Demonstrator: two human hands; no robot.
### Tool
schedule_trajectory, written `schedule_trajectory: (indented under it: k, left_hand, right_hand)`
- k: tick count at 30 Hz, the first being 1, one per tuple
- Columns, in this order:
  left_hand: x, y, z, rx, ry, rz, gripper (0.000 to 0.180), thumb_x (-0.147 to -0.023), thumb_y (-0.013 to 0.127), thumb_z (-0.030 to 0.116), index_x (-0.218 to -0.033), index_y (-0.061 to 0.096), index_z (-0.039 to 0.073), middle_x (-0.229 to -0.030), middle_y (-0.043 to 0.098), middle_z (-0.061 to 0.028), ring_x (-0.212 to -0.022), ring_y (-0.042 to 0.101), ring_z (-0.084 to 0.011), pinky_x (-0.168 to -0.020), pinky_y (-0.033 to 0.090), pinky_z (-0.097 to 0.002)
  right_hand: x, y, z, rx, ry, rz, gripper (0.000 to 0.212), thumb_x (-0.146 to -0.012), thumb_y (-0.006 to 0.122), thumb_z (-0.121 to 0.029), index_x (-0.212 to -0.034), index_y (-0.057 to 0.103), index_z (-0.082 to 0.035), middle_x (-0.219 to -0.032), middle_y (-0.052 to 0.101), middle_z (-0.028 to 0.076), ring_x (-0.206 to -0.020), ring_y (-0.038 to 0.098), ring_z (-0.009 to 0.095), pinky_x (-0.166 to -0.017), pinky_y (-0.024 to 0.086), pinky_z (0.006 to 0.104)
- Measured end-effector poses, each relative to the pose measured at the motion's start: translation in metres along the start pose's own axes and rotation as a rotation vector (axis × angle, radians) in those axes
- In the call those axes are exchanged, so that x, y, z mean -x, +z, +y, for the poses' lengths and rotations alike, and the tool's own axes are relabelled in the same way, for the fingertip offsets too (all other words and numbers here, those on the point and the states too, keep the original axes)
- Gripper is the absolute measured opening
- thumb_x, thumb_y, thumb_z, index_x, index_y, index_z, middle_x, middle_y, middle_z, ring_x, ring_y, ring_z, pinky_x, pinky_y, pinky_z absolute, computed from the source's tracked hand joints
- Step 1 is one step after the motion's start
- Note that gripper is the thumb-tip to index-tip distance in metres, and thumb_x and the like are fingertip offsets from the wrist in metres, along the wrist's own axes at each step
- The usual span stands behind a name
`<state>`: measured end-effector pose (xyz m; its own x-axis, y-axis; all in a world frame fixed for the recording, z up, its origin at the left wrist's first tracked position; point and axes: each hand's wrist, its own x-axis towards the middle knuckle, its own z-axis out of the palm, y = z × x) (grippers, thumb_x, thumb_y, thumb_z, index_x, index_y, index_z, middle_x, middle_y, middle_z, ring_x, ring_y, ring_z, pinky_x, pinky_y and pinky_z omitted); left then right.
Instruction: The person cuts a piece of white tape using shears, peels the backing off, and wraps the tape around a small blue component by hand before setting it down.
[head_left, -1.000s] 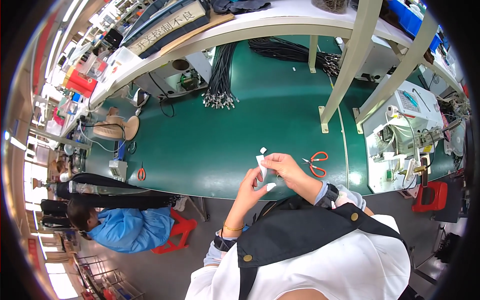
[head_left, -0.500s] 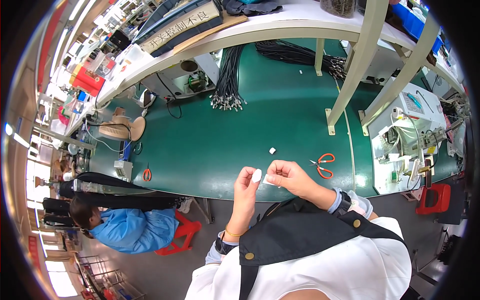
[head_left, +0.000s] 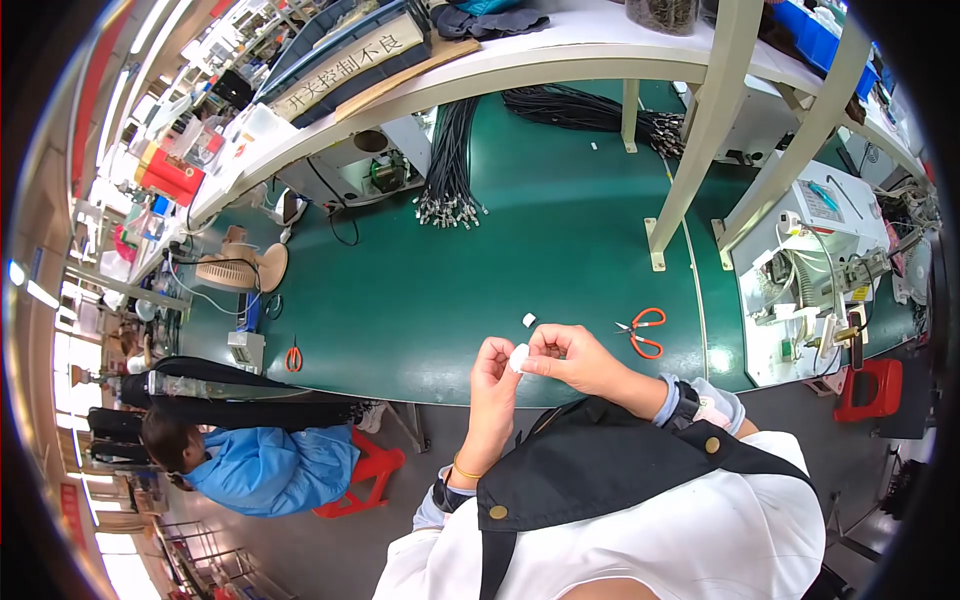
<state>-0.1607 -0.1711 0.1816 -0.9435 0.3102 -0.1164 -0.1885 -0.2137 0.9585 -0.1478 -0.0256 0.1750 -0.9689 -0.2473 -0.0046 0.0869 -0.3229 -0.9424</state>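
Observation:
Just over the near edge of the green table, my two hands meet at a small white piece (head_left: 518,358) with a rounded outline. My left hand (head_left: 491,390) is closed, pinching it between thumb and fingers. Against its right side, my right hand (head_left: 572,358) is closed too, thumb and forefinger pressed on the white piece; the fingers partly cover it. Its exact kind is too small to make out. A white block-like bit (head_left: 529,320) lies on the table just beyond my hands. To their right rest orange-handled snips (head_left: 648,338), blades apart.
Farther left lie smaller red-handled scissors (head_left: 293,357) and a beige fan (head_left: 240,268). Bundles of black cables (head_left: 450,170) lie at the back beneath a raised shelf (head_left: 560,62). A machine (head_left: 815,270) stands at right. A person in blue (head_left: 270,465) sits at left.
My right hand has moved slightly left, closing the gap to my left hand. The white bit it held apart now meets the left hand's piece. The view has shifted a little.

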Motion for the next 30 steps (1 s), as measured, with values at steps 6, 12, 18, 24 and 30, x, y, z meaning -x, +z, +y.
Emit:
schedule_trajectory:
  k: [6, 12, 18, 24, 30]
  left_hand:
    - [0.002, 0.004, 0.006, 0.127, -0.041, -0.012, 0.021, -0.081, 0.062, 0.011, -0.084, 0.041, 0.011, -0.079, 0.041, 0.0047, -0.064, 0.035, -0.0028, -0.054, 0.029, -0.0172]
    - [-0.001, -0.002, 0.005, -0.204, 0.236, 0.195, 0.039, -0.068, 0.072, 0.005, -0.086, 0.038, 0.010, -0.082, 0.039, 0.0012, -0.068, 0.035, -0.0064, -0.056, 0.030, -0.0186]
    - [0.000, 0.002, -0.004, -0.838, 0.474, 0.079, 0.048, -0.057, 0.073, -0.001, -0.087, 0.037, 0.008, -0.081, 0.037, -0.0017, -0.068, 0.034, -0.0103, -0.058, 0.032, -0.0225]
    - [0.001, 0.001, -0.022, -0.894, 0.308, 0.093, 0.050, -0.056, 0.072, -0.002, -0.088, 0.035, 0.007, -0.078, 0.034, -0.0020, -0.066, 0.032, -0.0112, -0.057, 0.033, -0.0250]
    - [-0.009, -0.013, -0.025, -0.697, 0.170, 0.138, 0.049, -0.058, 0.072, -0.001, -0.087, 0.034, 0.008, -0.077, 0.032, -0.0001, -0.067, 0.030, -0.0095, -0.057, 0.032, -0.0229]
  right_hand:
    - [-0.002, -0.007, 0.008, 0.201, -0.052, 0.012, 0.023, -0.080, 0.067, -0.022, -0.081, 0.056, -0.002, -0.077, 0.058, 0.003, -0.072, 0.056, 0.010, -0.064, 0.045, 0.0241]
    - [-0.001, -0.035, 0.021, 0.510, -0.148, 0.278, 0.027, -0.077, 0.069, -0.027, -0.078, 0.060, -0.001, -0.072, 0.061, 0.005, -0.063, 0.058, 0.013, -0.059, 0.045, 0.0256]
    - [-0.006, -0.033, 0.007, -0.084, 0.631, 0.055, 0.024, -0.074, 0.071, -0.025, -0.072, 0.064, -0.002, -0.063, 0.062, 0.004, -0.049, 0.053, 0.013, -0.051, 0.043, 0.0251]
    - [-0.012, -0.027, 0.001, 0.122, 0.257, 0.033, 0.022, -0.070, 0.074, -0.022, -0.072, 0.066, -0.002, -0.064, 0.060, 0.003, -0.056, 0.052, 0.012, -0.056, 0.042, 0.0239]
    - [-0.002, -0.021, -0.010, 0.504, -0.144, -0.103, 0.014, -0.063, 0.076, -0.014, -0.074, 0.068, -0.010, -0.077, 0.052, 0.001, -0.086, 0.048, 0.015, -0.079, 0.038, 0.0287]
